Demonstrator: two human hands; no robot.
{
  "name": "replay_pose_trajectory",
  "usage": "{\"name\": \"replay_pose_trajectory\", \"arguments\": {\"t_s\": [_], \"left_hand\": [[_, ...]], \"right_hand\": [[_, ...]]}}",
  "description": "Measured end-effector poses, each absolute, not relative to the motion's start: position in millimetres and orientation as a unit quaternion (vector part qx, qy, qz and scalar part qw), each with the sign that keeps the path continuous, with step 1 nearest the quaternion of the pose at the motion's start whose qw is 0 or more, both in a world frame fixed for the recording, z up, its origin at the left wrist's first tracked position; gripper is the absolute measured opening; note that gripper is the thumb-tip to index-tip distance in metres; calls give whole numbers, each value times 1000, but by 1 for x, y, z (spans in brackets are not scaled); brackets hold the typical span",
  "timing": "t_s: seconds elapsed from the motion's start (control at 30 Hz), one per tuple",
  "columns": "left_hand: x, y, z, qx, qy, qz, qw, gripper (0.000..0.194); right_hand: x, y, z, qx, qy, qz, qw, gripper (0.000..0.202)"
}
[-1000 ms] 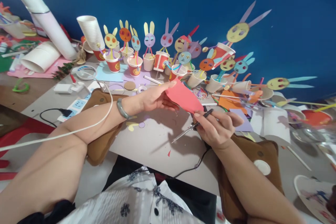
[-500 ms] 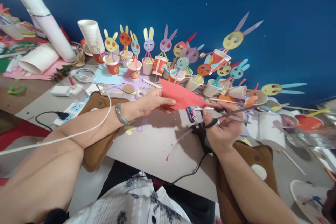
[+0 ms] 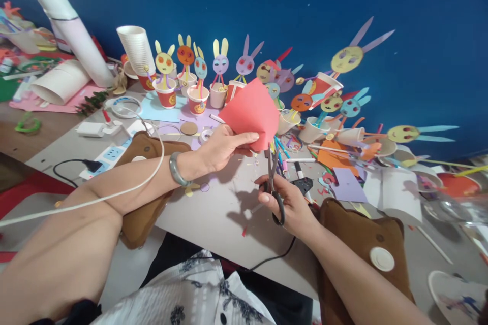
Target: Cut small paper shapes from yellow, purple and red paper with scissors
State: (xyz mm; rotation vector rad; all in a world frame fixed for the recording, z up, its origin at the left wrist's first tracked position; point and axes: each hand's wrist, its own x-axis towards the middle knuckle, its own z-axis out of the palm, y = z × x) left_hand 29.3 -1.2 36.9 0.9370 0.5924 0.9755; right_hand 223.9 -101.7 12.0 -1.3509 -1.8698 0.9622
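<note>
Pinched between thumb and fingers of my left hand [image 3: 224, 148] is a sheet of red paper [image 3: 251, 109], held up above the table. My right hand [image 3: 287, 203] grips black-handled scissors [image 3: 278, 208], fingers in the loops. The blades point upward and meet the paper's lower right edge; whether they are cutting into it I cannot tell. A small red scrap [image 3: 244, 231] lies on the table below. Behind the paper stand several paper cups with paper rabbit heads, such as a purple rabbit [image 3: 220, 64].
A black glue gun [image 3: 303, 184] and its cable lie right of my right hand. Brown cushions [image 3: 362, 244] sit under both forearms. A power strip [image 3: 110, 155] is on the left, and a white cable [image 3: 114, 192] crosses my left arm. A cup stack [image 3: 135, 48] stands behind.
The red paper has been turned and raised in my left hand. My right hand has moved left and down with the scissors, whose blades now point up at the paper's edge.
</note>
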Motion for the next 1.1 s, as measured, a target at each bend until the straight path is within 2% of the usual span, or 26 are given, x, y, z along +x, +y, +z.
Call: {"name": "replay_pose_trajectory", "arguments": {"t_s": [0.2,0.4,0.63,0.93,1.1], "left_hand": [[29,-5,44,403,249,490,731,35],[31,-10,41,370,260,466,761,31],[33,-18,39,419,289,444,738,28],[37,-27,49,393,293,435,755,34],[34,-27,42,412,310,415,750,27]], "right_hand": [[220,-102,13,-522,-701,380,303,50],[220,-105,10,-484,-680,427,348,54],[216,-107,9,-465,-668,410,412,55],[216,-108,4,-490,-664,375,423,53],[217,-108,3,-493,-663,366,428,52]]}}
